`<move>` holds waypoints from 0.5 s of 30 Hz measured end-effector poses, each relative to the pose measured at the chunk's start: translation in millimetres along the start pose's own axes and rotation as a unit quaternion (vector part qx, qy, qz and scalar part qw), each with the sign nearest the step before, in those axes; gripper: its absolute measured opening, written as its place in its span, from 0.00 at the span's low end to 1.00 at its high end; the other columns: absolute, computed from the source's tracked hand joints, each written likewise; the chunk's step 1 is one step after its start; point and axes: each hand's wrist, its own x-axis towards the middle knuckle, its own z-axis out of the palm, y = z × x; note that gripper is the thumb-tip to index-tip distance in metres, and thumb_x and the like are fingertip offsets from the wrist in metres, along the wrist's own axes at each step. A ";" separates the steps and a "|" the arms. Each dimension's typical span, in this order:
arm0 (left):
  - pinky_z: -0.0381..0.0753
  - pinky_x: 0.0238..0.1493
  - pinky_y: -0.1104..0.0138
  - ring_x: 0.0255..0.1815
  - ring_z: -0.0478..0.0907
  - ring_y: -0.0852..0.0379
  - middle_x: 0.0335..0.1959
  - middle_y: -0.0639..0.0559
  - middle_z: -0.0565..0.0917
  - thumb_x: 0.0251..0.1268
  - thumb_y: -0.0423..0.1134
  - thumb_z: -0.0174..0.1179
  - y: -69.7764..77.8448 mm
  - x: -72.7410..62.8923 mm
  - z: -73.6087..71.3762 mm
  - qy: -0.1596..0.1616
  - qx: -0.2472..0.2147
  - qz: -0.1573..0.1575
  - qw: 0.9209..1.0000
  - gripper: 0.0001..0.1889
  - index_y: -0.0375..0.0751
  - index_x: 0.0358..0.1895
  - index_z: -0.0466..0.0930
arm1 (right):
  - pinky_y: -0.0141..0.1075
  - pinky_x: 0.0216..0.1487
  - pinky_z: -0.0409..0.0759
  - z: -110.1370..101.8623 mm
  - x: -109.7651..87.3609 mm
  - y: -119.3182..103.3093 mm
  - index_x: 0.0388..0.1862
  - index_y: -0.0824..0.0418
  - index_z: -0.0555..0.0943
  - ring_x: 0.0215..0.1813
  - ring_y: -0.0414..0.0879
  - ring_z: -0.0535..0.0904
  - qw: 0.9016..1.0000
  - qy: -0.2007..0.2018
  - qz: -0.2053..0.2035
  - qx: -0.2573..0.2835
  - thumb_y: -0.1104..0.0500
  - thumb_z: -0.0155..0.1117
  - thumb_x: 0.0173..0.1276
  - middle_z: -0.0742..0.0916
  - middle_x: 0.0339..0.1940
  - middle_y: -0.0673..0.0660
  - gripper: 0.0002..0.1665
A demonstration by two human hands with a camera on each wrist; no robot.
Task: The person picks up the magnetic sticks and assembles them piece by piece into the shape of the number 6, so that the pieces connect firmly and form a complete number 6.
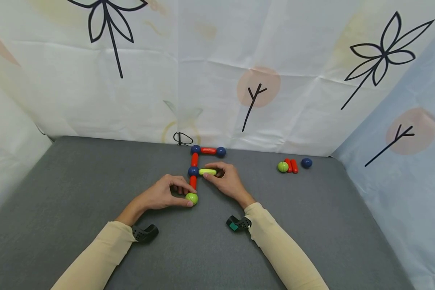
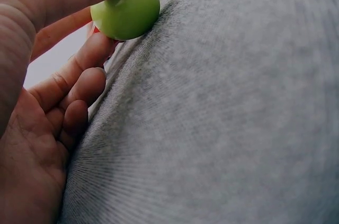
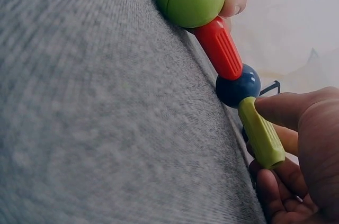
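A chain of balls and ribbed rods lies on the grey table. At its near end my left hand (image 1: 164,192) pinches a green ball (image 1: 191,198) between thumb and fingers. A red rod (image 3: 220,48) links that ball to a blue ball (image 3: 238,86). My right hand (image 1: 227,180) pinches a yellow-green rod (image 1: 208,172), whose left end meets the blue ball and points right. Beyond it, another red rod (image 1: 194,159) leads to a far blue ball (image 1: 195,149). From there a red rod (image 1: 208,150) runs right to a last blue ball (image 1: 221,152).
Toward the back right of the grey table (image 1: 311,225) lie a loose green ball (image 1: 282,166), two red rods (image 1: 294,166) side by side and a blue ball (image 1: 306,162). A patterned white cloth (image 1: 217,104) hangs along the back edge.
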 end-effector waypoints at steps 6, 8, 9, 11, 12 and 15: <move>0.75 0.39 0.65 0.36 0.77 0.55 0.34 0.56 0.83 0.55 0.42 0.78 0.2 -0.1 0.0 -0.001 -0.003 -0.003 1.000 0.14 0.52 0.46 0.91 | 0.33 0.39 0.77 -3.1 -3.0 -16.3 0.54 0.70 0.85 0.36 0.51 0.81 1.000 0.007 -0.005 0.009 0.64 0.72 0.67 0.89 0.47 0.63 0.18; 0.75 0.39 0.65 0.36 0.77 0.55 0.34 0.56 0.83 0.55 0.42 0.78 0.3 0.0 0.0 0.000 -0.004 -0.005 1.000 0.14 0.52 0.46 0.91 | 0.34 0.39 0.77 -5.5 -4.8 -27.8 0.54 0.73 0.84 0.37 0.56 0.81 1.000 0.010 -0.008 0.015 0.67 0.71 0.67 0.88 0.46 0.67 0.18; 0.75 0.39 0.65 0.36 0.78 0.55 0.34 0.56 0.83 0.55 0.41 0.78 0.4 0.1 0.2 0.000 -0.006 -0.005 1.000 0.14 0.51 0.46 0.91 | 0.34 0.39 0.77 -6.7 -5.5 -33.8 0.53 0.75 0.84 0.37 0.58 0.81 1.000 0.011 -0.008 0.018 0.68 0.71 0.67 0.88 0.46 0.69 0.17; 0.76 0.40 0.65 0.37 0.78 0.54 0.34 0.56 0.83 0.55 0.41 0.78 0.4 0.0 0.4 0.000 -0.010 -0.007 1.000 0.14 0.50 0.46 0.91 | 0.36 0.40 0.78 -8.9 -6.5 -41.2 0.53 0.77 0.83 0.40 0.62 0.81 1.000 0.010 -0.007 0.021 0.69 0.70 0.67 0.87 0.46 0.71 0.18; 0.76 0.40 0.65 0.37 0.78 0.54 0.34 0.55 0.83 0.55 0.40 0.78 0.4 0.0 0.5 -0.001 -0.012 -0.006 1.000 0.14 0.50 0.46 0.91 | 0.36 0.41 0.78 -9.3 -6.4 -41.7 0.53 0.77 0.83 0.41 0.63 0.81 1.000 0.010 -0.007 0.023 0.69 0.70 0.67 0.87 0.46 0.72 0.18; 0.76 0.40 0.65 0.37 0.78 0.54 0.34 0.55 0.84 0.55 0.40 0.78 -0.1 0.0 0.7 -0.001 -0.014 -0.005 1.000 0.14 0.50 0.46 0.91 | 0.40 0.43 0.79 -11.8 -6.1 -43.8 0.54 0.77 0.82 0.46 0.65 0.82 1.000 0.009 -0.001 0.030 0.69 0.70 0.67 0.86 0.48 0.73 0.18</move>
